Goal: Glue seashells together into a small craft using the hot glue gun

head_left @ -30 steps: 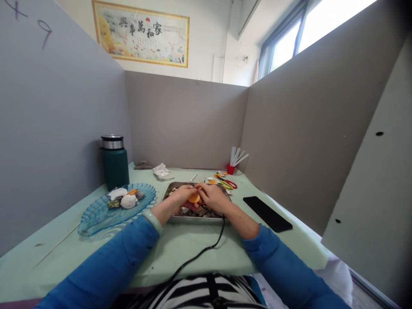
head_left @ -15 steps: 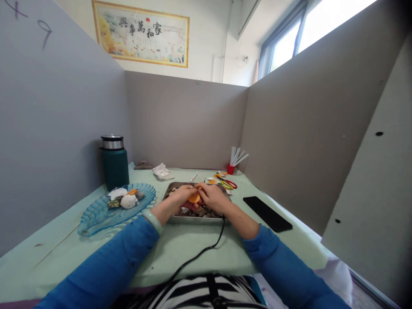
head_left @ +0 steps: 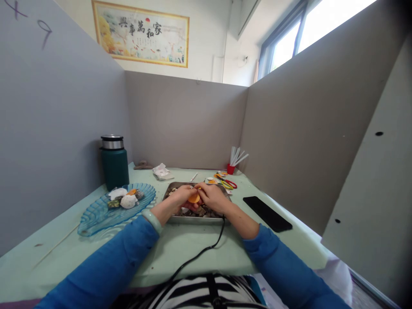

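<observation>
The left hand [head_left: 183, 195] and right hand [head_left: 212, 198] pinch a small round orange piece [head_left: 194, 198] over a grey metal tray [head_left: 196, 220] of brown bits [head_left: 210, 213].

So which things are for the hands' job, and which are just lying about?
Probably the job:
orange piece, between left hand and right hand
metal tray beneath
perhaps blue dish with shells

Apparently lying about:
green bottle
black phone-shaped slab
crumpled white packet

light: window [head_left: 317, 25] upper right, blown out | shadow: soft, beside bottle [head_left: 115, 169] | edges: stretched, top-right corner dark
</observation>
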Demonstrator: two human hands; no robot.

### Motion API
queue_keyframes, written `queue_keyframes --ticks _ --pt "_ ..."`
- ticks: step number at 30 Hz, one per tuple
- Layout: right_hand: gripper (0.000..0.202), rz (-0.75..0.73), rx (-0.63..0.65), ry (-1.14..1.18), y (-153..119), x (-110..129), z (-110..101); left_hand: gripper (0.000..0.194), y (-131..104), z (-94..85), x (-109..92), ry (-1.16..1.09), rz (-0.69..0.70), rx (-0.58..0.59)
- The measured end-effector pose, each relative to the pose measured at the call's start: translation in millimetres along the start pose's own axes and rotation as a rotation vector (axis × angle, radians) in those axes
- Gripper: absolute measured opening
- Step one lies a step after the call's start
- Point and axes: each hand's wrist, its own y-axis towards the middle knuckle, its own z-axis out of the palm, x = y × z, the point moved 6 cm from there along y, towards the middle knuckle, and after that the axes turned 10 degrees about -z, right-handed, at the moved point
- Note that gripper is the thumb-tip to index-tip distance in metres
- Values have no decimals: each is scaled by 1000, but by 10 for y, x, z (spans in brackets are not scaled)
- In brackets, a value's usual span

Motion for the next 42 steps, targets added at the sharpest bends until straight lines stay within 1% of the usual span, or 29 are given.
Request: queue_keyframes --ticks 10,16,21,27,36,42 --pt "27 12 21 9 -5 -26 21 9 -47 20 -20 37 -11 -29" --pt "28 0 33 11 -7 -20 36 10 -76 21 -29 104 -26 -93" --pt "28 -5 53 10 -11 -17 51 11 -49 -5 -8 168 -26 -136" --pt "29 8 85 -13 -14 -3 38 13 -30 -2 12 178 -38 -109" --pt "29 15 65 -3 -6 -12 40 12 -42 14 -7 112 -16 -75" --pt "28 10 37 -7 -6 -17 32 12 0 16 8 59 -11 -11"
